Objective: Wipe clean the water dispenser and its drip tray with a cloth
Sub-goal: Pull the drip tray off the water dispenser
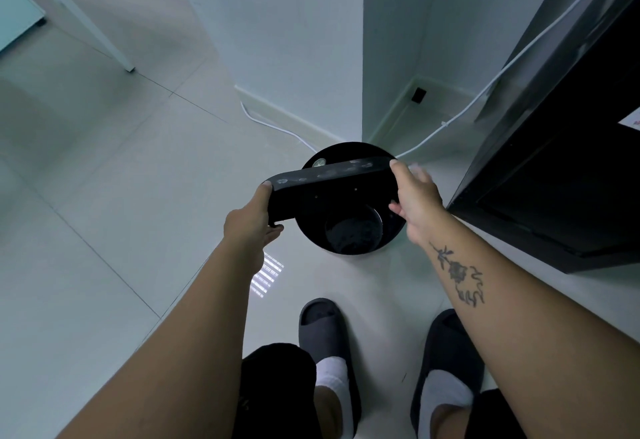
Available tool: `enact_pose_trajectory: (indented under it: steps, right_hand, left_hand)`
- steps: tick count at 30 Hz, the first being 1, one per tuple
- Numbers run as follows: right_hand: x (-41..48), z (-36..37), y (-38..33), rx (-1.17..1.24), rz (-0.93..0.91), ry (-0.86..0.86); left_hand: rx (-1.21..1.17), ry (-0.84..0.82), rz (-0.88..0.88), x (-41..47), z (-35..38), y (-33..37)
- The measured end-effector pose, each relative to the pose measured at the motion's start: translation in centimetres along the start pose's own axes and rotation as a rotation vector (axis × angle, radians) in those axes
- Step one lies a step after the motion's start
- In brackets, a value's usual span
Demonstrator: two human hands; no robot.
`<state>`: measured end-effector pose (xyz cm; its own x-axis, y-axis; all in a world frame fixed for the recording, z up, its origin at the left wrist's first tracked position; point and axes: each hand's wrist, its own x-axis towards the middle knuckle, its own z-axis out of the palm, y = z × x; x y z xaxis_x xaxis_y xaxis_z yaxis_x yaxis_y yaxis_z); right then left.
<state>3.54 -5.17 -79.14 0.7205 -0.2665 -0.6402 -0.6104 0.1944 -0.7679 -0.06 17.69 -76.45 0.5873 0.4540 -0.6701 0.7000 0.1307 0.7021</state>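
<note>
Drip tray — black, tipped on edge, held over a round black bin on the tiled floor. Left hand grips its left end; right hand clasps the right end — fingers curled round.

No text I can read anywhere. Pale sticker on the black cabinet at my right: pinkish marks, illegible. Drip tray: pale smudges only. Tattoo on my right forearm: rose and curling strokes, no clear letters.
</note>
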Motion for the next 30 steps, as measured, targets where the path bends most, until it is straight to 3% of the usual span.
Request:
enact_pose_trajectory:
  steps: [14, 20, 26, 30]
  right_hand:
    - [0.1, -1.1, 0.0, -0.041, 0.009, -0.002]
    - [0.7, -1.0, 0.6, -0.030, -0.032, -0.032]
    - [1.0, 0.0, 1.1, 0.154, -0.094, -0.009]
    - [1.3, -0.1, 1.3, 0.227, -0.101, 0.019]
  left_hand:
    - [-0.007, -0.057, 0.033, 0.1, 0.2, -0.2]
    - [-0.022, -0.210, 0.027, 0.0, 0.3, -0.3]
    - [-0.070, -0.186, -0.047, -0.3, 1.0, -0.1]
    - [-0.156, -0.171, -0.001, -0.3, 1.5, 0.0]
